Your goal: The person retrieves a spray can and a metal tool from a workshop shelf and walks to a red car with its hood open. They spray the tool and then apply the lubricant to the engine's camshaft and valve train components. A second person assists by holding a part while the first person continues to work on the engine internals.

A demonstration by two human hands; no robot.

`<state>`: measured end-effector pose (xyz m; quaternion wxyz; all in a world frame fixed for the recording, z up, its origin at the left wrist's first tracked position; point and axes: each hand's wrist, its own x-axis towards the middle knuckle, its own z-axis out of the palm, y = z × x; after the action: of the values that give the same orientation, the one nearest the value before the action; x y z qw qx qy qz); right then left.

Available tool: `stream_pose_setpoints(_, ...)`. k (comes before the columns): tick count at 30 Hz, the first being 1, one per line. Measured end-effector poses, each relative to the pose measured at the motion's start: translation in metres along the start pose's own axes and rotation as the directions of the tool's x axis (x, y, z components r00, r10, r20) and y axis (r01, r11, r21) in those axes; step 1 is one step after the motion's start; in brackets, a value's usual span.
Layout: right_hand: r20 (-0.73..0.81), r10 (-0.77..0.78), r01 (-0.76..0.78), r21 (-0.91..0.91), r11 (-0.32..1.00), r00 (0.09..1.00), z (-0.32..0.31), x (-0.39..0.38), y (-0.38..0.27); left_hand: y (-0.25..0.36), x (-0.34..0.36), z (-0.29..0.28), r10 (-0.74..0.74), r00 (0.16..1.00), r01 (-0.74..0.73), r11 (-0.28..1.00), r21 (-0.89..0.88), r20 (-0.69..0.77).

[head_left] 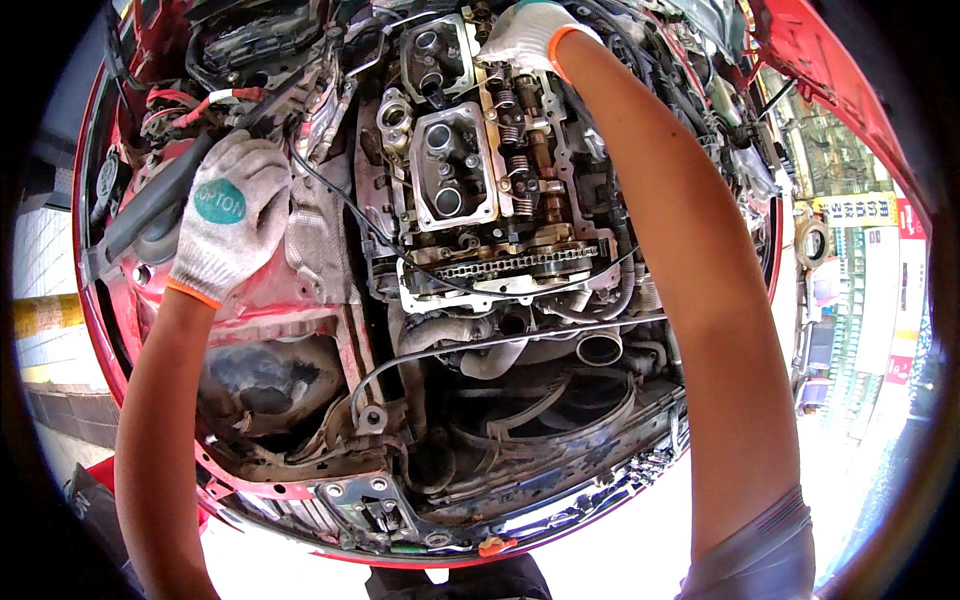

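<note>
Right hand (535, 40) at the far end of the open engine (480, 180), left hand (232, 215) beside the dark tube (160, 190). Both hands' fingers look curled (grip hidden, can't tell). Risk: a fumbled small part dropping past the exposed valve springs (512, 125) or chain (530, 265).

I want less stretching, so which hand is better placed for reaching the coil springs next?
Probably the right hand: it's at the far end of the coil springs, while the left hand is well left of the engine.
</note>
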<state>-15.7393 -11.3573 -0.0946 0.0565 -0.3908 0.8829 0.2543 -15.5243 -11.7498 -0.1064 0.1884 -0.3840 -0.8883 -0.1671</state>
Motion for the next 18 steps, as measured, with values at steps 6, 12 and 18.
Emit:
stream_pose_setpoints(6, 0.076, 0.226, -0.232, 0.082, 0.969, 0.971, -0.027, 0.007, -0.025, -0.002, -0.005, 0.000, -0.007, 1.000, 0.007, 1.000, 0.007, -0.003)
stream_pose_setpoints(12, 0.061, 0.390, -0.394, 0.193, 0.898, 0.919, -0.038, -0.003, -0.035, -0.001, -0.002, 0.000, -0.007, 1.000, 0.007, 1.000, 0.012, 0.004)
stream_pose_setpoints(18, 0.098, 0.395, -0.406, 0.157, 0.900, 0.913, -0.046, 0.000, -0.042, -0.003, -0.006, 0.001, -0.018, 1.000, 0.017, 1.000, 0.024, 0.024)
